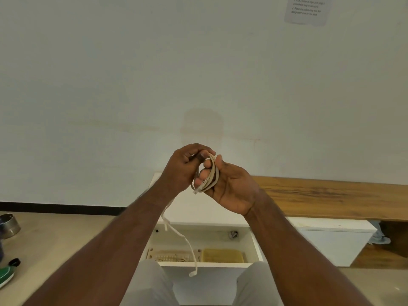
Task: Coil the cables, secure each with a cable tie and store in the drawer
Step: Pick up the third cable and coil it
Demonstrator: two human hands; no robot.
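A beige cable (212, 173) is looped several times around the fingers of my right hand (229, 186), which holds the coil with its palm turned up; a plug end pokes out at the lower left of the coil. My left hand (183, 166) is closed on the cable at the top of the coil. The loose end of the cable (187, 239) hangs down from my left hand and ends in a connector in front of the drawer. The white drawer (205, 265) stands pulled out below my hands, with a yellow pad and a pale tray inside.
A wooden bench top (331, 195) runs along the wall at right, with a white cabinet under it. On the floor at left stand a metal bowl (8, 225) and a green item (5, 273). A printed sheet (306, 9) hangs on the wall.
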